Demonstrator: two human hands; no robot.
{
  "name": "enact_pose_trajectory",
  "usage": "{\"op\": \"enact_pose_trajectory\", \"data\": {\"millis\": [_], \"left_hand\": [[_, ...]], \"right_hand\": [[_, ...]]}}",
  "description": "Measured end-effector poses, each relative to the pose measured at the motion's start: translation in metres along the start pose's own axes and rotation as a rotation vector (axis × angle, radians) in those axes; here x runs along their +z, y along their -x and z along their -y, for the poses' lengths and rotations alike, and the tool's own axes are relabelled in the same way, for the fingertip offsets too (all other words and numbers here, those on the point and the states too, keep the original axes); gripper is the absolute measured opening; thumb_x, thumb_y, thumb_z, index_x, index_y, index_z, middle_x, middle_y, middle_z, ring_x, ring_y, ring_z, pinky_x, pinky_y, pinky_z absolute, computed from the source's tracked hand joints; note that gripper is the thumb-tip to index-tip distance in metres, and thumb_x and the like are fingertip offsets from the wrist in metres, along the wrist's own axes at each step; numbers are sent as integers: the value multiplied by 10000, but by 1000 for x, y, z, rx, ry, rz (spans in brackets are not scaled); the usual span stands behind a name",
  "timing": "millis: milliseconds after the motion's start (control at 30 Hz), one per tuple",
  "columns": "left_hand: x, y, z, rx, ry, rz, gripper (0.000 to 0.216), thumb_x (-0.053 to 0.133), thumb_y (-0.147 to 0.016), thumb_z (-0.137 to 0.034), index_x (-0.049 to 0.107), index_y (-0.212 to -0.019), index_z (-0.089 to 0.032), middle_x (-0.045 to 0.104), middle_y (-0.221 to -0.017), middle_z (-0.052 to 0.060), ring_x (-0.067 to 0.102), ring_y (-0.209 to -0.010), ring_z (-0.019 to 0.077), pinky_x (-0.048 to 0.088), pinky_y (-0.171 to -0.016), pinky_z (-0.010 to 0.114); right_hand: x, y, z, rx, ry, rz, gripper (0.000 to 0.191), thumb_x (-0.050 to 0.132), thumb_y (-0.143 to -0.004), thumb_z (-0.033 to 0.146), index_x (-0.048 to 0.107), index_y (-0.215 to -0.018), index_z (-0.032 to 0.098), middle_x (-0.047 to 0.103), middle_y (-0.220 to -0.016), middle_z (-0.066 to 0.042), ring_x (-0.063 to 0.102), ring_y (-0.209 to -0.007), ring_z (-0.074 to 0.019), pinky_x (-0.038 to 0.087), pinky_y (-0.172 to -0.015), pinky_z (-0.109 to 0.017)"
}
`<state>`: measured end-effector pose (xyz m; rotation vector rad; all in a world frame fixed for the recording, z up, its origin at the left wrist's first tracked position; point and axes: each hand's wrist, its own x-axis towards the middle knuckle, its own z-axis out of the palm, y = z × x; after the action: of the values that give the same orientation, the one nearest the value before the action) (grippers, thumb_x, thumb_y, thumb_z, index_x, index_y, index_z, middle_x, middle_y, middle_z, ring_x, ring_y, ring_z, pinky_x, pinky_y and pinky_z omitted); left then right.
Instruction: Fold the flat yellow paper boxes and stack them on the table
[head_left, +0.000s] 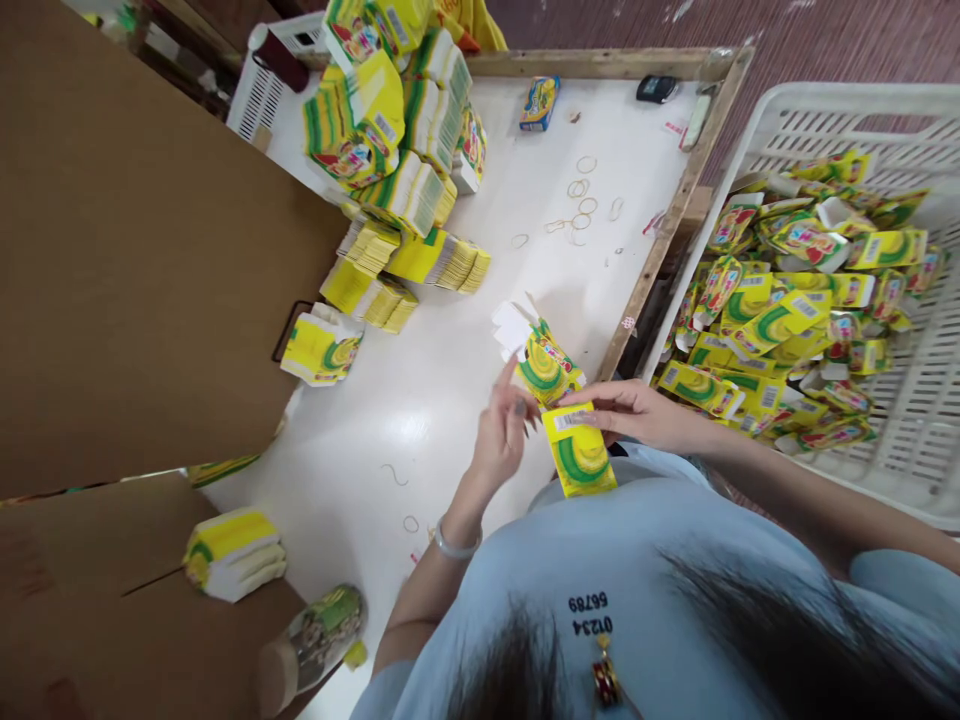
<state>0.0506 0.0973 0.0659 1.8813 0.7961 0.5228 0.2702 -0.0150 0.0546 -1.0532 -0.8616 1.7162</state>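
White table (450, 380) carries stacks of flat yellow cartons (397, 170) well beyond the grip, with a white crate (922, 400) of folded boxes off to its right. The right hand (637, 412) pinches a yellow box (581, 455) closed between fingers and thumb. The left hand (504, 432), just beside it, seems half open, fingertips touching a second box (546, 365) above.

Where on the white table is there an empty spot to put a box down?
The white table is bare between the stacked yellow cartons and the left hand, and farther back around the rubber bands near the wooden rim. The back-left corner is crowded with stacks, and the white crate is full of folded boxes.
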Motion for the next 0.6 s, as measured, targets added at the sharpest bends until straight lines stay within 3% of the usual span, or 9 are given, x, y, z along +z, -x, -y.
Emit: {"op": "enact_pose_trajectory", "data": {"millis": [67, 133, 200, 267, 333, 400, 500, 600], "left_hand": [[-8, -33, 20, 54, -134, -245, 496, 455, -1055, -453, 442, -1510, -255, 638, -951, 52, 616, -806, 164, 523, -688, 278], [-16, -69, 41, 31, -267, -376, 620, 696, -919, -429, 476, -1458, -215, 616, -1209, 120, 593, -1130, 227, 530, -870, 327], [-22, -102, 60, -77, -275, -371, 702, 859, -747, -341, 543, -1350, -172, 609, -1223, 132, 580, -1157, 240, 522, -877, 322], [-26, -127, 74, -172, -216, -277, 512, 880, -698, -284, 631, -1125, -149, 651, -1024, 79, 624, -952, 194, 517, -763, 280], [-30, -143, 80, -193, -181, -204, 263, 831, -756, -287, 637, -871, -152, 628, -809, 17, 593, -744, 146, 488, -668, 254], [-35, -149, 79, -160, -189, -191, 224, 763, -828, -295, 613, -731, -161, 612, -725, 6, 575, -690, 139, 487, -670, 263], [-45, -145, 68, -63, -228, -207, 196, 706, -888, -295, 666, -745, -166, 707, -913, 73, 657, -924, 186, 521, -873, 325], [-50, -130, 51, 176, -317, -325, 239, 666, -939, -378, 698, -812, -178, 724, -1121, 121, 653, -1134, 222, 481, -1035, 379]], "right_hand": [[-18, 11, 7, -70, 169, -258, 425, 664, -902, 553, 753, -1124, 202, 785, -1004, -71, 726, -824, -187, 617, -745, -327], [-46, 29, 17, -112, 497, -619, 443, 565, -941, 584, 738, -1079, 201, 762, -981, -101, 713, -821, -226, 620, -743, -396], [-73, 48, 28, -94, 940, -995, 572, 472, -957, 640, 696, -1192, 169, 719, -1122, -184, 699, -1012, -341, 596, -861, -562], [-90, 63, 34, -51, 1274, -1199, 743, 430, -962, 693, 547, -1429, 127, 571, -1414, -286, 543, -1326, -461, 452, -1063, -707], [-95, 68, 33, -104, 1365, -1196, 850, 442, -964, 710, 339, -1581, 135, 403, -1582, -301, 368, -1491, -467, 327, -1191, -696], [-91, 58, 28, -232, 1290, -1076, 831, 487, -970, 675, 282, -1605, 180, 411, -1587, -261, 372, -1503, -420, 344, -1216, -638], [-72, 18, 15, -390, 1141, -942, 755, 543, -967, 622, 369, -1556, 183, 491, -1520, -228, 442, -1456, -401, 383, -1197, -639], [-40, -36, 7, -543, 1009, -824, 728, 547, -980, 580, 355, -1560, 185, 472, -1551, -220, 425, -1476, -383, 358, -1221, -638]]}}
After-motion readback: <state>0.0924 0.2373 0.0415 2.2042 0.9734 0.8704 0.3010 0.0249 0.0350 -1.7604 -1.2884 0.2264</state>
